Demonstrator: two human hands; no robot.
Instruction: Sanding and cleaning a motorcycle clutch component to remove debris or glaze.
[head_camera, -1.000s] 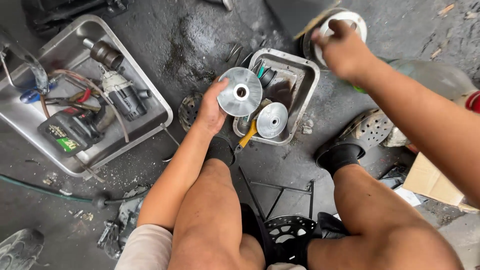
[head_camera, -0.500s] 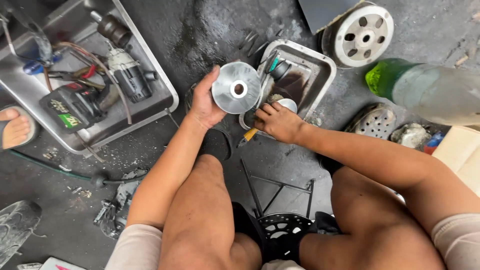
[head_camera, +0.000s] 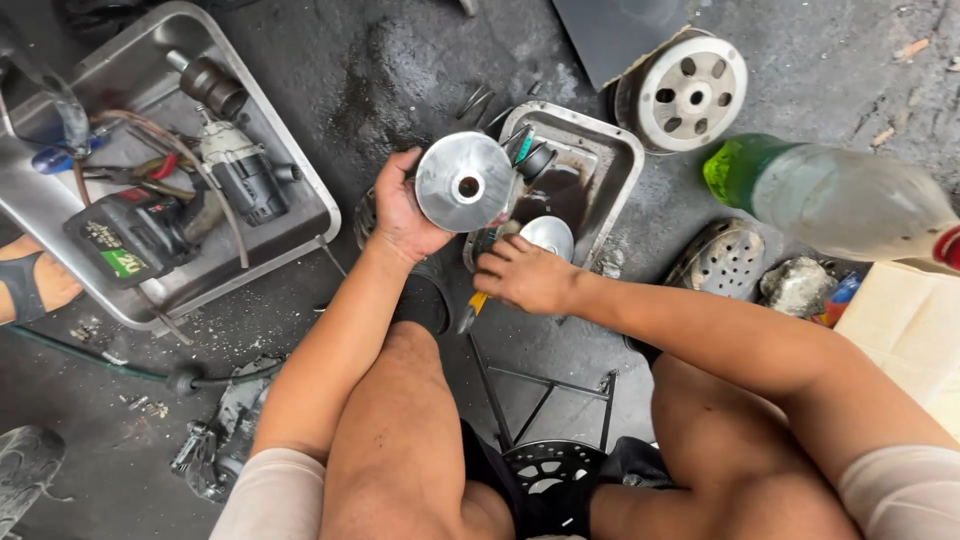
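The left hand holds a round, shiny metal pulley disc with a centre hole, its grip closed on the disc's left edge, fingers curled behind and thumb on the front rim. The disc is lifted above the near-left corner of a small metal tray that sits on the dark, oily floor.

The right hand reaches down at the tray's near edge, its fingers bent over something at the rim; the pictures do not show whether this grip has hold of anything. Just beyond the knuckles, inside the tray, lies a second, smaller shiny disc. The tray also holds a pool of dark oil and a few small dark parts at its far-left corner. A yellow-handled tool pokes out beneath the right hand.

To the left, a larger metal tray holds a cordless impact wrench, a black battery pack, a dark socket and tangled red and blue hand tools. Beyond the small tray stands a pale clutch drum with round holes. To the right lies a clear plastic bottle with a green end.
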